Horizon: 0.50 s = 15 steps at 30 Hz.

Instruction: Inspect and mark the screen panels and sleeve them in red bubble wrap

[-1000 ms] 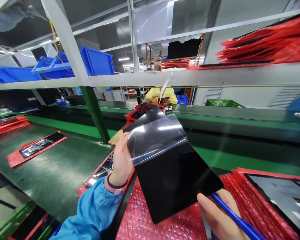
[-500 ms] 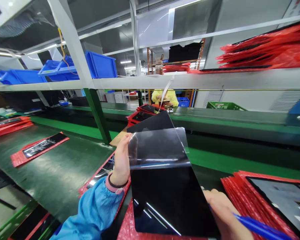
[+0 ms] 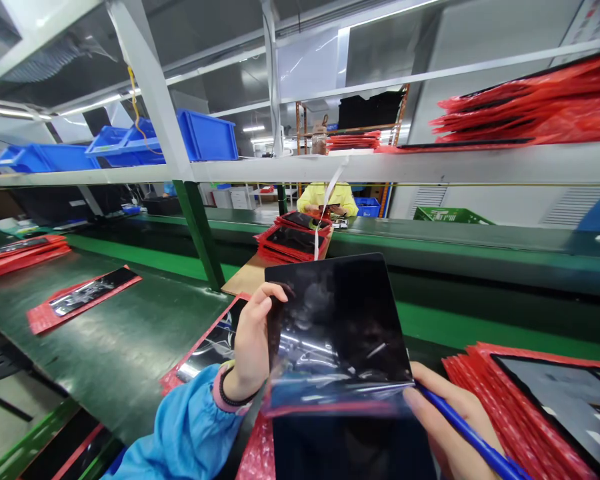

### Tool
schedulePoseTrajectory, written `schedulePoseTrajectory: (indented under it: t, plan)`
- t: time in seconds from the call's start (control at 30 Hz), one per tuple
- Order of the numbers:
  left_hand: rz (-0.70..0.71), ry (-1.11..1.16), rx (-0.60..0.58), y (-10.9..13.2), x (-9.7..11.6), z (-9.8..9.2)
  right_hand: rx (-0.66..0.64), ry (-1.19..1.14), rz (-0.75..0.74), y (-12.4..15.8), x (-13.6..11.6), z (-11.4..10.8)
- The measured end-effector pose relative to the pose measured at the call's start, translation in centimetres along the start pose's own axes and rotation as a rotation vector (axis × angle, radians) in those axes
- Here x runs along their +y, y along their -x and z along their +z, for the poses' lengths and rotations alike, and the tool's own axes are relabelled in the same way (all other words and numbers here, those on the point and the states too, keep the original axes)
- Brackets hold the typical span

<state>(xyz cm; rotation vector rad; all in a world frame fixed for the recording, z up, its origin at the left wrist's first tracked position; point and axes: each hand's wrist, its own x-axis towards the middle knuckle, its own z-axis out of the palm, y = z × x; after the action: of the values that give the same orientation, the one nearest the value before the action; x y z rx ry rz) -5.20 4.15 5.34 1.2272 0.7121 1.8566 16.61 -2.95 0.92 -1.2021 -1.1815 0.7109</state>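
My left hand (image 3: 254, 343) grips the upper left edge of a glossy black panel (image 3: 340, 313), its thumb and finger at the corner. Clear film (image 3: 340, 393) covers the panel's middle, with a bright crease running across it. At the panel's right edge, my right hand (image 3: 450, 413) pinches the film's edge and also holds a blue pen (image 3: 467, 430). The panel's lower part runs out of view. Red bubble wrap (image 3: 259, 447) shows below it at the left.
Red-wrapped panels are stacked at right (image 3: 510, 407), behind the panel (image 3: 285, 250) and at far left (image 3: 25, 257). A green post (image 3: 200, 233) rises from the bench. A person in yellow (image 3: 327, 197) works beyond. Blue bins (image 3: 207, 137) stand on the shelf.
The film's crease has moved down the panel, and my right hand has risen to the film's edge. The black sheet that leaned behind the top no longer shows separately.
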Motion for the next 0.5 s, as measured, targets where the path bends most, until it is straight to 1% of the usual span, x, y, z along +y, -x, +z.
schedulePoseTrajectory:
  t: [0.1,0.17,0.23,0.37,0.5]
  plan:
    - [0.030,0.007,-0.026,0.7,-0.1,0.2,-0.194,0.039,-0.098,-0.9,-0.9,0.1]
    - [0.017,0.033,-0.040,1.1,-0.1,0.4,-0.267,0.097,-0.163,-1.3,-1.4,0.1]
    - [0.024,0.048,-0.046,1.4,0.1,0.6,-0.250,0.124,-0.194,-1.4,-1.4,0.1]
    - [0.072,0.027,-0.028,1.8,0.4,1.1,-0.224,0.101,-0.213,-0.9,-0.7,-0.2]
    - [0.119,-0.066,-0.025,2.6,0.6,1.0,-0.114,0.024,-0.260,0.0,-0.6,-0.1]
